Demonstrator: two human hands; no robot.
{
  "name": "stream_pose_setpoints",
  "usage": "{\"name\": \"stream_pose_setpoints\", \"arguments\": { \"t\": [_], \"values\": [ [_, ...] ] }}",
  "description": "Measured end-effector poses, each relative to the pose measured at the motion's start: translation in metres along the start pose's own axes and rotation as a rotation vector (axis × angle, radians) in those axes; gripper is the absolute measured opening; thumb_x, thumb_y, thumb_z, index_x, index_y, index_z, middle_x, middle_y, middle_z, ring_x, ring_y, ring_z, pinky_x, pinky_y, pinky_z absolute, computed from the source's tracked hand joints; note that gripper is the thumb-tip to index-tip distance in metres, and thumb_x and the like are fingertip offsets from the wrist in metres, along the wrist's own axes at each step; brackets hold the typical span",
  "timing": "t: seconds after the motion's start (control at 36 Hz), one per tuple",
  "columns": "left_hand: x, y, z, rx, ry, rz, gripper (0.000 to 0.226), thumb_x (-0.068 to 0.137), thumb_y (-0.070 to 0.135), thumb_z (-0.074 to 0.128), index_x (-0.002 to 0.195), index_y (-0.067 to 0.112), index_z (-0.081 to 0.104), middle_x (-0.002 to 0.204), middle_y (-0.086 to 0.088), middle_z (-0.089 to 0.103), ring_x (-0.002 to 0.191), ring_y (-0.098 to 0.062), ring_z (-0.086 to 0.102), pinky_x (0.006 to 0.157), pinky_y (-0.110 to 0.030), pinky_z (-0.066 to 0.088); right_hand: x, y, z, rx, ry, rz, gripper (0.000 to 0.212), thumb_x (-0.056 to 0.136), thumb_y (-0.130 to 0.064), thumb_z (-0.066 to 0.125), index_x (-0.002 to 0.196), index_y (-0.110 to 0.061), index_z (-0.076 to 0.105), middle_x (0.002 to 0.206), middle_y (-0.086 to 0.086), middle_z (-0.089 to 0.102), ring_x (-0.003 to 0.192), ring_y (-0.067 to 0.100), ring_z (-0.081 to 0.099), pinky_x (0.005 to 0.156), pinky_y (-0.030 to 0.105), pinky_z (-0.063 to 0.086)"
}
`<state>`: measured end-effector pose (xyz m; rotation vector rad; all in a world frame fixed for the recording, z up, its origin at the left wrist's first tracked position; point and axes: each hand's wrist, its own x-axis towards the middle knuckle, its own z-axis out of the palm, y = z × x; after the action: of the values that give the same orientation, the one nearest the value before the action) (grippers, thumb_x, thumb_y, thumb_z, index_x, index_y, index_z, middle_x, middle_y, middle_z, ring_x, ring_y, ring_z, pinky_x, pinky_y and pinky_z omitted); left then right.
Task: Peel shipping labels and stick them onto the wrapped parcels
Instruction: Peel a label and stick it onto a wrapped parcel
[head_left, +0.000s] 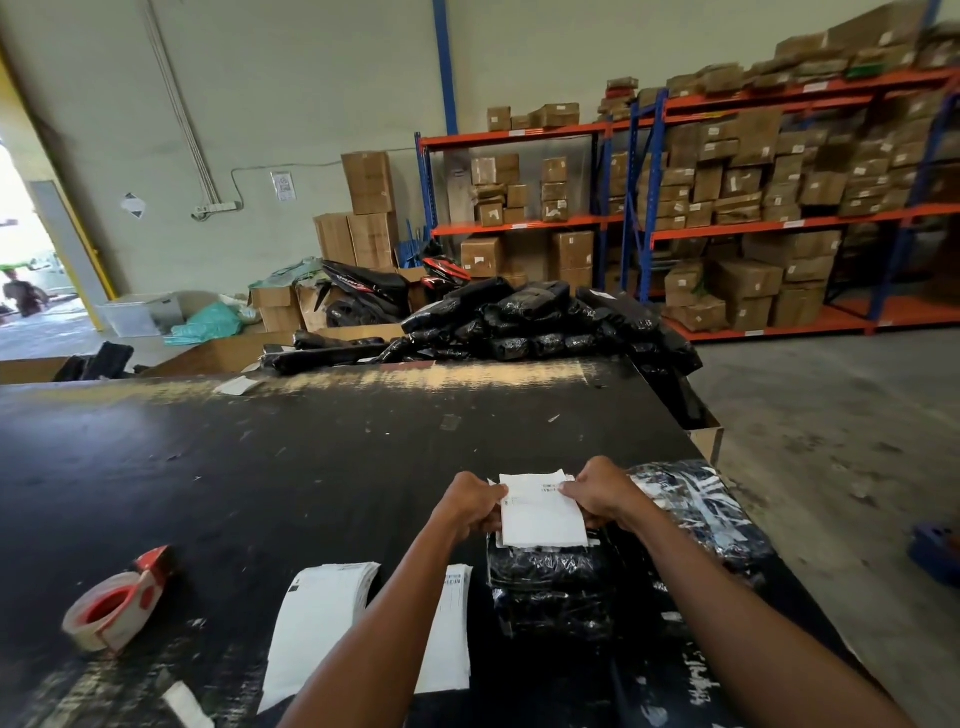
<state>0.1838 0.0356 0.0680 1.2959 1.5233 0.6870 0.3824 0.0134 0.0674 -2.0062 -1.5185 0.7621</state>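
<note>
A white, rectangular paper label (540, 512) is held over the far end of a parcel (550, 577); whether it touches the wrap cannot be told. It is pinched at its left edge by the left hand (470, 501) and at its right edge by the right hand (600, 493), with the fingers of both hands curled onto the paper. Faint lines of print are seen near the label's upper right corner, and the rest is blank and smooth. Thin white edges of more paper show beneath it, but whether these are backing or further labels cannot be told.

The parcel is a blocky bundle wrapped in glossy black film, crinkled and streaked with small highlights. It is carried by a table (260, 467) whose matte black top is scuffed, scratched pale and flecked with paper scraps.

Just right of the parcel, a soft dark bag (696, 512) in shiny plastic with white markings is seen. Left of the parcel, fanned stacks of long white sheets (317, 629) are laid flat, partly crossed by the left forearm. Well to the left of the parcel lies a tape dispenser (117, 605) of red and white plastic, loaded with a roll of tan tape.

Far beyond the parcel, a pile (519, 317) of similar black-wrapped bundles is heaped. Behind and to the right of the parcel, metal shelves (779, 223) with orange beams and blue posts are filled with brown cardboard boxes (748, 280).
</note>
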Motion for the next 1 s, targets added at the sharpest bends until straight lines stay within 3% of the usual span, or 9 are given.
{"name": "stream_pose_setpoints", "arguments": {
  "t": [0.08,0.28,0.39,0.44,0.56,0.61,0.67,0.78,1.0],
  "values": [
    [-0.001,0.000,0.000,0.001,0.000,-0.006,0.033,0.100,0.014,0.061,0.068,0.002,0.058,0.039,0.002,0.055,0.033,-0.010,0.050,0.039,-0.021,0.044,-0.001,-0.001,-0.001,-0.038,-0.008,-0.008,0.034,0.086,-0.028,0.068,0.060,-0.012,0.054,0.060,0.011,0.063,0.071,0.037,0.073,0.064,0.045,0.058],
    [0.001,-0.001,0.000,0.065,0.025,0.004,0.031,0.097,0.014,0.063,0.069,0.001,0.061,0.055,-0.006,0.059,0.034,-0.011,0.052,0.039,-0.021,0.044,-0.009,-0.019,-0.007,-0.259,-0.031,-0.023,0.028,0.090,-0.027,0.063,0.070,-0.010,0.055,0.072,0.007,0.066,0.076,0.031,0.072,0.069,0.040,0.059],
    [0.004,-0.003,-0.001,0.061,0.024,0.007,0.022,0.094,0.011,0.063,0.077,-0.002,0.063,0.058,-0.008,0.058,0.041,-0.015,0.054,0.045,-0.026,0.048,-0.015,-0.034,-0.015,-0.486,-0.062,-0.062,0.021,0.091,-0.020,0.059,0.074,-0.008,0.063,0.066,0.005,0.073,0.058,0.020,0.073,0.061,0.031,0.061],
    [0.005,-0.004,-0.001,0.066,0.034,0.008,0.021,0.093,0.012,0.063,0.076,-0.001,0.062,0.059,-0.009,0.058,0.043,-0.016,0.054,0.046,-0.027,0.049,-0.017,-0.039,-0.018,-0.668,0.044,-0.134,0.020,0.092,-0.032,0.063,0.088,-0.013,0.064,0.088,0.002,0.076,0.077,0.020,0.072,0.069,0.029,0.053],
    [0.005,-0.004,-0.002,0.074,0.043,0.012,0.021,0.092,0.012,0.061,0.075,0.000,0.061,0.058,-0.008,0.058,0.044,-0.017,0.054,0.049,-0.027,0.050,-0.010,-0.045,-0.010,-0.693,0.153,-0.359,0.039,0.100,-0.049,0.051,0.120,-0.017,0.060,0.122,0.004,0.064,0.112,0.023,0.062,0.094,0.040,0.047],
    [0.005,-0.004,-0.002,0.071,0.041,0.007,0.022,0.094,0.012,0.058,0.075,0.001,0.062,0.058,-0.008,0.057,0.045,-0.017,0.053,0.049,-0.028,0.049,-0.005,-0.042,-0.002,-0.620,-0.055,-0.445,0.048,0.105,-0.050,0.037,0.142,-0.023,0.050,0.152,0.002,0.046,0.140,0.023,0.043,0.118,0.054,0.027],
    [0.002,-0.003,-0.003,0.057,0.030,-0.004,0.025,0.096,0.012,0.054,0.074,0.001,0.061,0.057,-0.008,0.056,0.044,-0.017,0.051,0.047,-0.028,0.047,-0.001,-0.035,0.007,-0.592,-0.269,-0.418,0.057,0.106,-0.053,0.023,0.158,-0.029,0.026,0.169,-0.005,0.013,0.156,0.021,0.009,0.122,0.062,0.000],
    [-0.012,-0.001,-0.012,0.089,-0.063,-0.030,0.029,0.099,0.012,0.052,0.072,0.005,0.061,0.053,-0.005,0.059,0.043,-0.014,0.052,0.043,-0.022,0.043,0.003,-0.016,0.018,-0.587,-0.392,-0.330,0.068,0.101,-0.065,0.012,0.160,-0.034,-0.003,0.166,-0.013,-0.017,0.154,0.020,-0.017,0.118,0.064,-0.014],
    [-0.041,-0.011,-0.045,0.137,-0.456,-0.039,0.029,0.098,0.030,0.061,0.082,0.008,0.072,0.074,-0.007,0.074,0.050,-0.009,0.056,0.046,-0.018,0.042,0.000,-0.008,0.021,-0.575,-0.380,-0.330,0.071,0.098,-0.071,0.009,0.158,-0.039,-0.013,0.162,-0.017,-0.027,0.152,0.015,-0.024,0.115,0.066,-0.018]
  ]
}}
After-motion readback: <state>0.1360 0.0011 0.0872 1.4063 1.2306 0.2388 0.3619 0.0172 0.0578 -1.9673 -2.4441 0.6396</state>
